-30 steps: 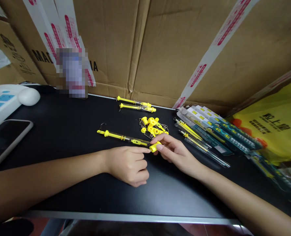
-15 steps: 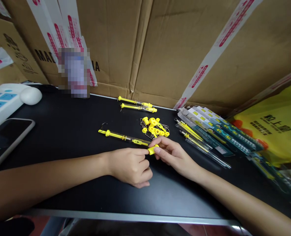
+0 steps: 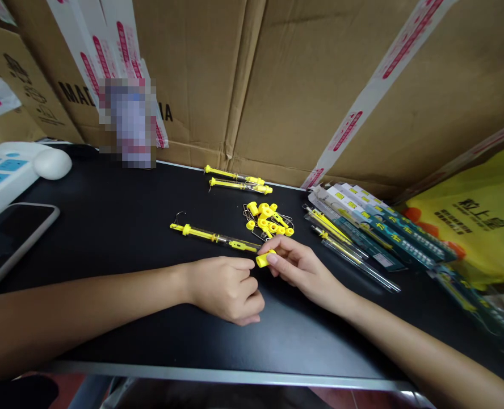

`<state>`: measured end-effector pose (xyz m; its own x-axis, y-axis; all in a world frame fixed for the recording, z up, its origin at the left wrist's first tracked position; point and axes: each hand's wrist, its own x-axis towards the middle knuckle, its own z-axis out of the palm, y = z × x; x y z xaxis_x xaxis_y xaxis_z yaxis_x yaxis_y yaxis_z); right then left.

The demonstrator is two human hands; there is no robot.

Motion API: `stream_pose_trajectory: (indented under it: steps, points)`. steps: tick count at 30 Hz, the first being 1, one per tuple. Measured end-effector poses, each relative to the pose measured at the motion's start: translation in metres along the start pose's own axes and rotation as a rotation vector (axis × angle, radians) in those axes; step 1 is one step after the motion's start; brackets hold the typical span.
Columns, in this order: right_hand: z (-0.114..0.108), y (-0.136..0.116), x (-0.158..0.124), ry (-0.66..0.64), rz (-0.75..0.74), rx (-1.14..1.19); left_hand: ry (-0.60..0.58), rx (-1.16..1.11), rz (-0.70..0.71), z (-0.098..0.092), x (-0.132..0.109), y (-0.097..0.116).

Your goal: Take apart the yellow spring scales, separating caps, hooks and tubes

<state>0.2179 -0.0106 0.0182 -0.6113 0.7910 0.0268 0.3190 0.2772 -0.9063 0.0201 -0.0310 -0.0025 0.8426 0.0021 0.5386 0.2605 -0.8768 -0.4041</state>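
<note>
My right hand (image 3: 297, 264) pinches a short hollow yellow plastic cap (image 3: 262, 260) between thumb and fingers, its wide end facing left. Just left of the cap is my left hand (image 3: 226, 289), loosely closed with the fingers curled in; a small gap parts its index finger from the cap. I see nothing in it, though its palm is hidden. Behind both hands lies a clear tube with yellow rod parts (image 3: 209, 235) and a wire hook at its left end; its right end reaches the right fingertips. Beyond is a pile of yellow caps and bent wire pieces (image 3: 269, 220).
Two similar yellow-ended tubes (image 3: 237, 180) lie near the cardboard wall (image 3: 320, 85). To the right are printed packages (image 3: 371, 221), more clear tubes (image 3: 358, 255) and a yellow bag (image 3: 469, 216). A phone (image 3: 13, 244) and white power strip (image 3: 5, 170) lie left on the black table (image 3: 120, 227).
My left index finger has drawn back a little from the yellow cap, which it was touching. The right hand holds the cap in the same place.
</note>
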Motion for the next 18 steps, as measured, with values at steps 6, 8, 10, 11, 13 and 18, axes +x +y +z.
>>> stream_pose_trajectory:
  steps: [6, 8, 10, 11, 13, 18]
  points:
    - [-0.012, -0.001, -0.007, 0.077, -0.257, -0.705, 0.026, -0.004, 0.005, -0.001, 0.0, -0.001]
    - [-0.014, 0.0, -0.008, -0.003, -0.297, -0.922, 0.027, -0.005, 0.001, -0.001, 0.001, -0.001]
    - [-0.014, 0.0, -0.008, -0.078, -0.274, -1.019, 0.028, -0.001, -0.003, 0.0, 0.001, -0.001]
    - [-0.013, 0.001, -0.008, -0.093, -0.258, -1.035, 0.029, -0.001, -0.003, 0.0, 0.0, -0.001]
    - [-0.012, 0.001, -0.007, -0.092, -0.229, -1.032, 0.031, 0.0, -0.007, 0.0, 0.0, -0.001]
    - [-0.012, -0.001, -0.007, -0.114, -0.129, -0.844, 0.033, -0.01, -0.017, 0.001, -0.002, 0.0]
